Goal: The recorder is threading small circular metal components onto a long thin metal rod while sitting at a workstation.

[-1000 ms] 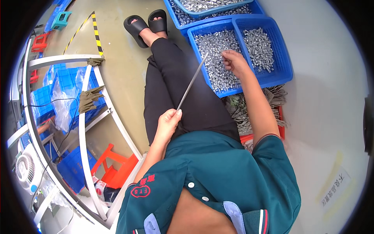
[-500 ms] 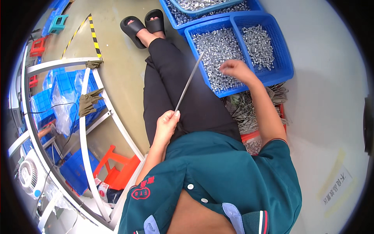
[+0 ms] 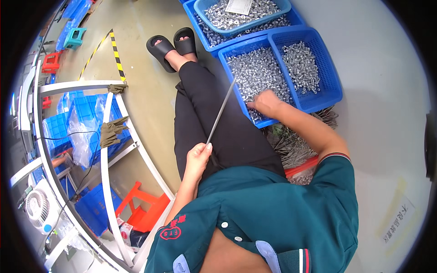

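Note:
My left hand [image 3: 198, 159] is closed around the lower end of a thin grey metal rod [image 3: 222, 110]. The rod slants up over my thighs, its far tip near the left wall of a divided blue basket [image 3: 328, 63]. Small silvery metal pieces, like nuts or short sleeves [image 3: 257, 68], fill the basket's left compartment, and a smaller heap [image 3: 300, 66] lies in the right one. My right hand [image 3: 267, 103] reaches into the near end of the left compartment, its fingers bent down against the pieces. Whatever is between those fingertips is hidden.
A light blue basket [image 3: 287, 10] of similar pieces sits inside another blue basket [image 3: 300, 20] beyond. Many thin metal rods [image 3: 296, 143] lie below the divided basket. On my left stand a white metal frame [image 3: 104, 182], a red stool [image 3: 152, 211] and a small fan [image 3: 37, 207].
My right hand has gone from above the left compartment down into its near end, among the pieces. The left hand still grips the rod. The whole view has shifted slightly.

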The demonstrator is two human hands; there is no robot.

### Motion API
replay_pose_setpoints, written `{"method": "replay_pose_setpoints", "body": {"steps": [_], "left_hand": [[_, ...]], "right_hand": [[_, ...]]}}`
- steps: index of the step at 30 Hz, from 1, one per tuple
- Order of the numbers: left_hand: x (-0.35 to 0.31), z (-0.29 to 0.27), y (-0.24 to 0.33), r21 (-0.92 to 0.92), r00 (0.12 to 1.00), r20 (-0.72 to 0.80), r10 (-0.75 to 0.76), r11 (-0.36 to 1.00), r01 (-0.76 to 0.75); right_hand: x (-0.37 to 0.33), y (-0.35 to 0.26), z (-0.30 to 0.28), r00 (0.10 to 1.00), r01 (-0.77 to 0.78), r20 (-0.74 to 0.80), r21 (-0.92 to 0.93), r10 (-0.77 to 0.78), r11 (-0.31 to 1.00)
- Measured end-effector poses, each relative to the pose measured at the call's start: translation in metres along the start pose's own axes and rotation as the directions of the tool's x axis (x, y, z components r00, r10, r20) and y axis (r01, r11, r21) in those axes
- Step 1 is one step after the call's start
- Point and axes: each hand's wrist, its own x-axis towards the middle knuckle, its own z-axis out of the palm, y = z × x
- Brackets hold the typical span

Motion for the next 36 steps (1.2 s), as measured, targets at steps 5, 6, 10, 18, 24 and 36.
{"method": "replay_pose_setpoints", "body": {"steps": [5,6,10,18,24,36], "left_hand": [[-0.002,0.002,0.000,0.010,0.999,0.023,0.024,1.000,-0.024],[-0.002,0.002,0.002,0.013,0.999,0.025,0.019,1.000,-0.020],[-0.004,0.003,0.001,0.029,1.000,0.022,0.001,1.000,-0.002],[-0.002,0.003,0.000,-0.003,1.000,0.023,-0.003,1.000,0.003],[0.003,0.005,0.002,-0.006,0.999,0.052,0.003,1.000,-0.002],[-0.003,0.007,0.001,0.017,0.999,0.039,-0.021,1.000,0.021]], "right_hand": [[0.011,0.010,0.009,0.943,-0.074,-0.328,-0.061,0.050,0.995],[0.016,0.015,0.012,0.931,-0.092,-0.358,-0.030,0.075,0.995],[0.030,0.039,-0.004,0.864,-0.292,-0.403,0.087,0.301,0.953],[0.012,0.033,-0.021,0.727,-0.384,-0.297,0.571,0.619,0.725],[-0.013,0.014,-0.007,0.690,-0.393,-0.155,0.740,0.707,0.545],[-0.038,-0.005,0.018,0.577,-0.053,-0.010,0.997,0.817,0.050]]}}
